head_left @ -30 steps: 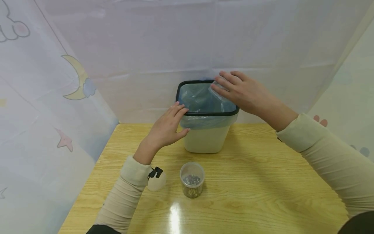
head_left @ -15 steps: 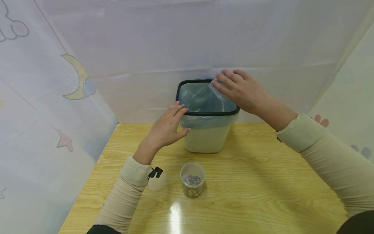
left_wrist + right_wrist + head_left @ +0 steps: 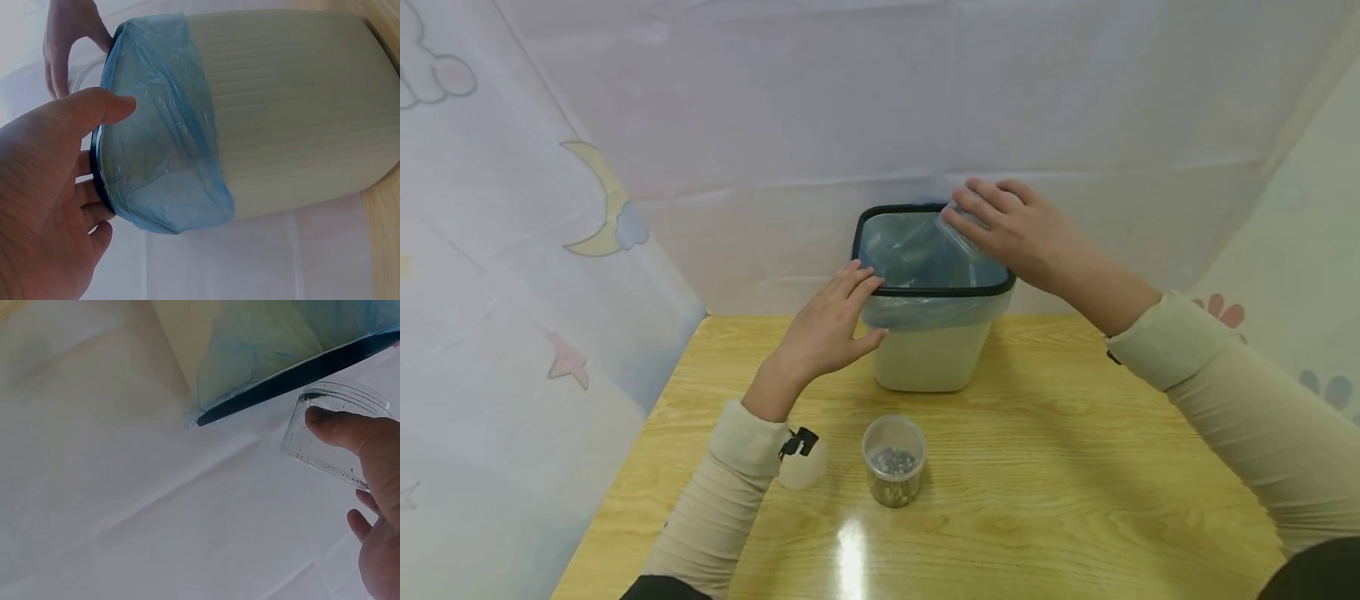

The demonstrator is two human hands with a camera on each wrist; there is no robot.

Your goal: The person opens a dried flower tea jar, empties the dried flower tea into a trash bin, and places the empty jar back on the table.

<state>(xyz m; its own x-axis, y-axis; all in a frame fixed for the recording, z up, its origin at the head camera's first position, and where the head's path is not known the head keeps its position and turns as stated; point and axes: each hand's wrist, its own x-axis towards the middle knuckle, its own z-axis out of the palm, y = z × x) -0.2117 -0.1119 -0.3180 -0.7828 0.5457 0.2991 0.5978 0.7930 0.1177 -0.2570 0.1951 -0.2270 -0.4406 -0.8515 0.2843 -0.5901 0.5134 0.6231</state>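
Note:
A cream trash bin (image 3: 928, 358) with a black rim (image 3: 947, 292) stands upright, lined with a translucent blue bag (image 3: 178, 144). My left hand (image 3: 823, 329) holds its front left corner, fingers over the rim and thumb outside along the bag. Above the bin's right side, my right hand (image 3: 1018, 229) grips a clear jar (image 3: 306, 440), tilted with its mouth toward the bin's opening. Dark specks cling to the jar's wall. In the head view, fingers hide most of this jar.
Nearer to me stands a second clear jar (image 3: 892, 464), lidless, with small grey bits inside. A pale round disc (image 3: 803, 468), perhaps a lid, lies left of it, partly behind my left wrist strap. Printed white cloth (image 3: 760, 108) hangs behind the wooden table (image 3: 1075, 433).
My right hand and its jar have shifted only very slightly above the bin. The left hand, the bin and the jar on the table have kept their places.

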